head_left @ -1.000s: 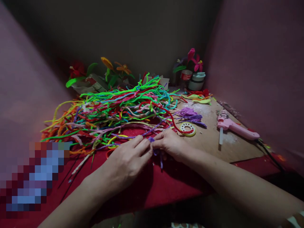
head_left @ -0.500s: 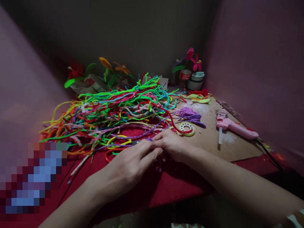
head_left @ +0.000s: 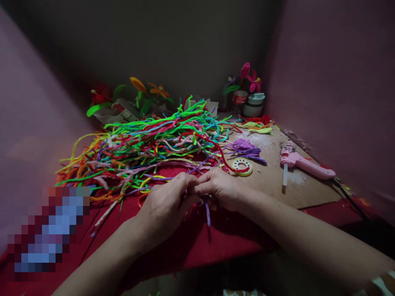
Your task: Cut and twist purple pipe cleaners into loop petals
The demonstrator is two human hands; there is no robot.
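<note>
One purple strand (head_left: 208, 215), partly hidden, is gripped by left hand (head_left: 165, 205) and right hand (head_left: 224, 190).

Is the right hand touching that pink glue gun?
Apart: the head view shows bare brown cardboard between the right hand and the pink glue gun.

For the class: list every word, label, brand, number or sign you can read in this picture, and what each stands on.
No text can be read with certainty.
Red label on the clear container at the back: pale marks, too small and blurred to read.
White-and-red packet at back left: too dim and blurred.
Pink glue gun: no lettering discernible.
</note>
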